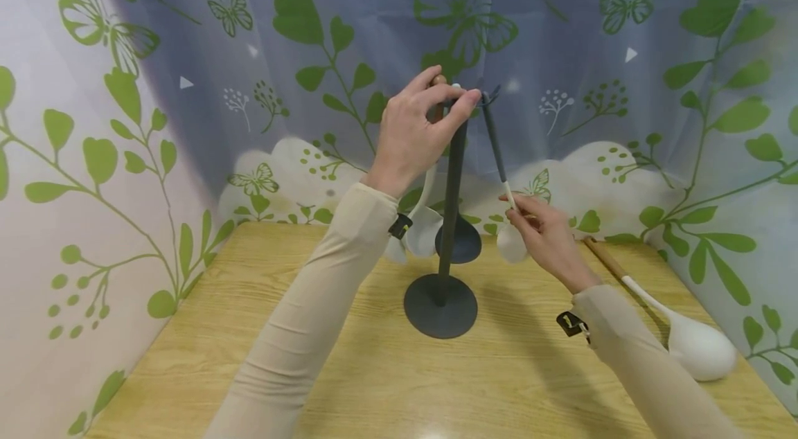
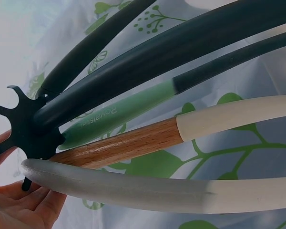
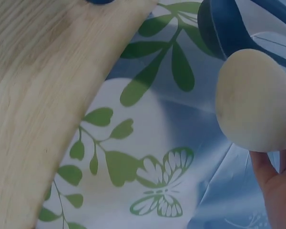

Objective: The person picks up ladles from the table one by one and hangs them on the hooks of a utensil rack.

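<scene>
A dark utensil stand [image 1: 454, 196] with a round base stands upright on the table. At its top my left hand [image 1: 414, 124] grips the hooked rack [image 2: 31, 126]. My right hand [image 1: 548, 235] pinches the pale shaft of a ladle [image 1: 495, 138] with a dark grey handle; its handle's top is by a hook at the rack's right side. The cream bowl [image 3: 255, 100] of this ladle shows large in the right wrist view. Other utensils hang from the rack: a dark ladle [image 1: 460, 242], a green handle [image 2: 117, 114], a wooden handle [image 2: 128, 140] and a grey handle [image 2: 119, 183].
On the right of the wooden table [image 1: 374, 370] lies a white ladle [image 1: 701, 349] with a wooden handle. A curtain [image 1: 386, 30] printed with leaves and butterflies hangs behind the table and along both sides.
</scene>
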Demonstrator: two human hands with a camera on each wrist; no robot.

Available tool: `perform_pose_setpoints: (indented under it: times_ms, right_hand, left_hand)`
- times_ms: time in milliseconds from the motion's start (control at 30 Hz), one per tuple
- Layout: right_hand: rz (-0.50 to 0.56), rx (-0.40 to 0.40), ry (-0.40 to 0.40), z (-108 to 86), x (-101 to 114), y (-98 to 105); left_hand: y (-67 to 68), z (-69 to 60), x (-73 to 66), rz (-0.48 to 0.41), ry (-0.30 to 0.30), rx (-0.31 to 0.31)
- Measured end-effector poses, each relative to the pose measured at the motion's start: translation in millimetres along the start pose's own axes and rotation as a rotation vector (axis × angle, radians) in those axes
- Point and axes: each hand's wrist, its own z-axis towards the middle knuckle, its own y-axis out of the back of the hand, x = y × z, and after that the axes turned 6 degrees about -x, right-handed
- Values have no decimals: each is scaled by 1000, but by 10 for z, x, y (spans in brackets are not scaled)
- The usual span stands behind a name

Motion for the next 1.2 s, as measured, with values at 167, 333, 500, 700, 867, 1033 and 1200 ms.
perform_pose_setpoints:
  times_ms: [167, 333, 500, 700, 867, 1033, 1200]
  right_hand:
    - [-21, -8, 11, -1, 14, -79]
    - [-17, -3, 6, -6, 9, -136]
    - [-1, 1, -35, -10, 19, -173]
    - [24, 25, -71, -30, -7, -165]
    - [42, 43, -119, -61, -28, -106]
    - [46, 60, -151, -74, -15, -35]
    - [12, 67, -159, -88, -18, 28]
  left_hand:
    - [-4, -3, 5, -2, 0, 3]
    - [-17, -2, 9, -13, 2, 13]
    - [-5, 6, 2, -16, 12, 11]
    - [13, 0, -11, -4, 35, 17]
    - [-6, 2, -20, -5, 20, 9]
    - [-11, 1, -18, -15, 1, -1]
    - [2, -7, -8, -16, 2, -3]
